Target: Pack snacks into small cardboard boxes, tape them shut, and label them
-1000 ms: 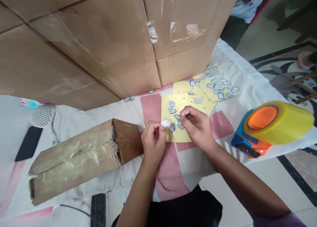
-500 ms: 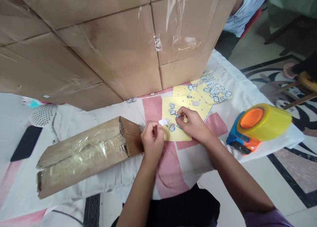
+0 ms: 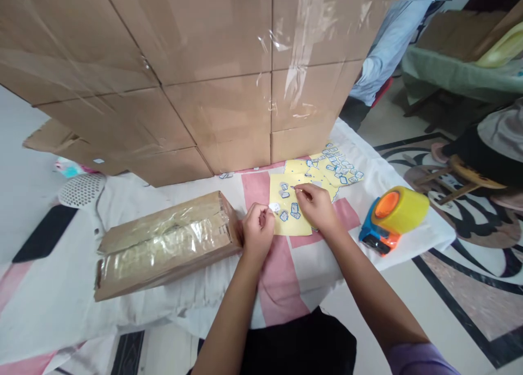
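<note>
**Between the left hand [image 3: 258, 225] and the right hand [image 3: 316, 206]: a yellow sheet [image 3: 294, 229], work partway**

Left of the left hand lies a taped box [image 3: 163, 239]. The left hand pinches a white slip [image 3: 274, 207] over the sheet's near-left part. Between the hands, a handful of slips [image 3: 295, 207] lie on the sheet with bare yellow around them; the work looks unfinished. The right hand's fingertips meet on a thin slip [image 3: 293, 187], seemingly edge-on. Beyond the right hand, a far sheet [image 3: 333, 176] is crowded with slips. Right of it sits the tape [image 3: 402, 210], untouched.

Compared with half a second ago, the right hand has shifted farther up the sheet, uncovering slips it partly hid; the left pinch is unchanged.
</note>
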Demonstrator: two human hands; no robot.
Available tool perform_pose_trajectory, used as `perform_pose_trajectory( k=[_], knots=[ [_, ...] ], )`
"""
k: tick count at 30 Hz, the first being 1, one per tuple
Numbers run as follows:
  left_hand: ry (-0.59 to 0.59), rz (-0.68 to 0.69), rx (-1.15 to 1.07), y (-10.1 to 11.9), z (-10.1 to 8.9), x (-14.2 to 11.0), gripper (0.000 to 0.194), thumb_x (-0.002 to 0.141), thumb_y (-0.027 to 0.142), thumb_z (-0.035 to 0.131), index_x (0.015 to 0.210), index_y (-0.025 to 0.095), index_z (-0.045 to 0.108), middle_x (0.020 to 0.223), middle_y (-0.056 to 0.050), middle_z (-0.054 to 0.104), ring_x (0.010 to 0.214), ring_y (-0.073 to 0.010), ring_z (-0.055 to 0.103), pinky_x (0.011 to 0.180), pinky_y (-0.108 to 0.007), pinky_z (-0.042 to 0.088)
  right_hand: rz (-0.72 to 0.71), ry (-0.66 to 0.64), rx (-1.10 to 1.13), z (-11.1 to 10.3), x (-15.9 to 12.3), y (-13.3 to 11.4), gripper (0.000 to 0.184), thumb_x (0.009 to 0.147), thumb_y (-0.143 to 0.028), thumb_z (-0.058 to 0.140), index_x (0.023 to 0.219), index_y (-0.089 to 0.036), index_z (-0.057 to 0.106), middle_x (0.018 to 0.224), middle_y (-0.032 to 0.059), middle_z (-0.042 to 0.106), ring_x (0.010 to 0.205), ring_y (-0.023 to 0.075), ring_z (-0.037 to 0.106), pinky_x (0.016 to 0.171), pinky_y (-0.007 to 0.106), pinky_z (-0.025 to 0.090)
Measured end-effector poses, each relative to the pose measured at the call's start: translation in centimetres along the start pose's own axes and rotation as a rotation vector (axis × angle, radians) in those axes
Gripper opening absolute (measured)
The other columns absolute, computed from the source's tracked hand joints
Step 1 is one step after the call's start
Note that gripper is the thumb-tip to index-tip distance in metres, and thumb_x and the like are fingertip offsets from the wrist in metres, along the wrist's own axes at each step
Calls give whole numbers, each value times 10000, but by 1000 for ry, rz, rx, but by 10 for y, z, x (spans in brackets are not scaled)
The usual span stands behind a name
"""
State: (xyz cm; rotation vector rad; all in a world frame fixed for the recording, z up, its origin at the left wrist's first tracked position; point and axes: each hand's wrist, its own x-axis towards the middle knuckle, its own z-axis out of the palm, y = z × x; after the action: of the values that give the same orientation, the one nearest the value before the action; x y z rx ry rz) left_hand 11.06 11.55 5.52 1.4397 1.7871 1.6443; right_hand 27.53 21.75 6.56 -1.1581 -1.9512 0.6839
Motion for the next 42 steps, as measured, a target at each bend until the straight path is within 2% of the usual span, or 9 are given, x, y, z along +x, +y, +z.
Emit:
perform_pose_trajectory(
  k=[3,9,14,18,22,24,31,36,42],
  knots=[
    [2,8,-21,-3,0,0,150,897,219,559,747,208,564,701,32,558,625,-122,501,604,-241,384,-16,39,110,4,-4,-1,199,966,-311,568,918,-177,708,813,45,700,686,170,597,652,289,435],
    [-6,-7,-43,-5,0,-1,157,916,247,541,767,209,570,709,26,569,638,-125,515,614,-239,392,-29,90,107,13,-6,5,284,927,-369,636,704,-212,555,545,-56,460,502,123,420,531,269,338],
    [-11,-23,-55,-3,0,-1,163,907,252,536,752,209,562,696,28,558,628,-123,501,607,-238,381,-82,96,96,11,-3,7,296,963,-356,582,707,-207,589,746,17,604,690,166,563,669,299,423],
    [-19,-35,-62,-2,0,-1,152,900,255,533,758,209,564,707,28,565,629,-121,501,609,-236,380,-77,95,79,10,-2,10,290,921,-271,588,642,-209,544,743,17,579,688,168,552,665,310,409],
    [-28,-47,-66,-2,0,-1,166,901,258,536,744,208,551,694,31,543,629,-120,487,613,-238,370,-47,87,75,10,-2,13,100,765,-122,602,721,-206,572,744,-18,551,575,131,470,569,293,358],
    [-35,-52,-71,-2,0,-2,175,906,258,537,738,208,544,689,33,531,626,-119,476,614,-239,365,-46,81,85,10,-2,13,134,734,-89,581,797,-202,618,780,-20,572,557,120,458,563,288,365],
    [-36,-83,-98,-5,1,-3,179,928,267,533,759,209,547,690,37,508,626,-119,453,608,-239,353,-94,109,128,6,-4,3,164,928,-211,577,944,-208,740,882,37,651,653,155,530,616,312,408],
    [-49,-87,-113,-3,0,-3,197,943,281,524,760,211,538,708,33,523,637,-121,462,614,-241,361,-221,-48,274,3,-8,-11,192,993,-325,609,971,-212,763,901,67,694,798,190,631,688,327,461],
    [-94,-87,-122,4,-2,-3,193,946,283,543,770,208,566,717,29,534,641,-123,471,630,-250,365,-192,-224,416,16,-16,-21,164,968,-353,674,907,-211,727,781,25,651,652,145,558,573,281,405]
  ],
)
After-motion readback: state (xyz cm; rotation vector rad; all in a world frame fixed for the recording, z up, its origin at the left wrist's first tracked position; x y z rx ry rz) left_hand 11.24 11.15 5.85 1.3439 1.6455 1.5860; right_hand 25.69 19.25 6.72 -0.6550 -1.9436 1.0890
